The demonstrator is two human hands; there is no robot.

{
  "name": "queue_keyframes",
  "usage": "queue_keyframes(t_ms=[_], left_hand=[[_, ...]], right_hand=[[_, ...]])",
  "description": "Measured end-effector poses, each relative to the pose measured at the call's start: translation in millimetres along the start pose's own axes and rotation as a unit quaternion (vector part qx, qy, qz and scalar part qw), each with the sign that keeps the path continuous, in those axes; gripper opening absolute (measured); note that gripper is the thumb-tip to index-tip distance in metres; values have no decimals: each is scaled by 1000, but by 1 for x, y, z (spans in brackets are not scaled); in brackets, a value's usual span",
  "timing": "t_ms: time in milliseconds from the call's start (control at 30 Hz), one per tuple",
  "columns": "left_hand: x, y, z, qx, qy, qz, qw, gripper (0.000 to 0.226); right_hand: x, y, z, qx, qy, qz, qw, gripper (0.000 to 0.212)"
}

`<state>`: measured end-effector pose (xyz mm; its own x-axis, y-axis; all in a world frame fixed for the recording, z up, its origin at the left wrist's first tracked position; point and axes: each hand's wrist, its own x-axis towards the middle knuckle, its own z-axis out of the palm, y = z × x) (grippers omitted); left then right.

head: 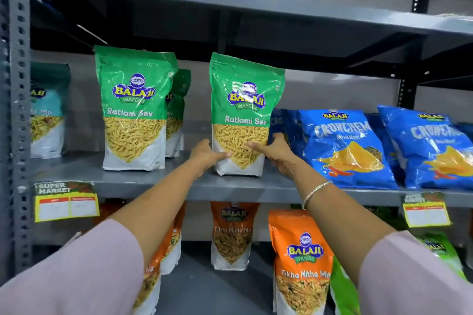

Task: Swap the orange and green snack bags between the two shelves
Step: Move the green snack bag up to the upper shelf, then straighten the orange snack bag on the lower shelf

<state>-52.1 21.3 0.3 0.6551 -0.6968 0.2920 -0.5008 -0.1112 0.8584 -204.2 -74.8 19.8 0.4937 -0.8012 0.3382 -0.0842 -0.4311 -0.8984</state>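
A green Ratlami Sev bag (243, 110) stands upright on the upper grey shelf (158, 183). My left hand (207, 153) grips its lower left side and my right hand (275, 148) grips its lower right side. Another green bag (133, 107) stands to the left, with a third green bag (178, 112) partly hidden behind it. On the lower shelf (204, 286) stand orange Tikha Mitha Mix bags: one at the back (231, 233), one in front at the right (299, 261), and some orange bags (163, 250) behind my left arm. A green bag (343, 291) lies low at the right.
Blue Crunchem bags (343, 146) lean on the upper shelf right of my hands. A teal bag (47, 110) stands at the far left. Yellow price tags (66, 202) hang from the shelf edge. A perforated steel post (18, 110) runs down the left.
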Motion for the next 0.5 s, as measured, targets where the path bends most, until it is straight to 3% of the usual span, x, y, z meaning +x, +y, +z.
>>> queue_keyframes(t_ms=[67,167,300,367,400,500], left_hand=[[-22,1,8,69,86,90,990,72],[-66,-13,26,110,189,288,932,57],[-109,-53,77,192,163,448,858,46],[-126,-74,108,166,133,459,863,36],[-131,-85,123,152,104,435,881,33],[-136,-115,164,91,-7,258,962,36]], right_hand=[[-15,9,-6,-50,87,-77,992,89],[-47,39,-20,-112,247,-184,945,70],[-78,100,-42,-182,337,-196,903,72],[-91,131,-52,-187,363,-161,898,77],[-97,147,-58,-184,374,-140,898,80],[-114,185,-71,-200,355,-63,911,84]])
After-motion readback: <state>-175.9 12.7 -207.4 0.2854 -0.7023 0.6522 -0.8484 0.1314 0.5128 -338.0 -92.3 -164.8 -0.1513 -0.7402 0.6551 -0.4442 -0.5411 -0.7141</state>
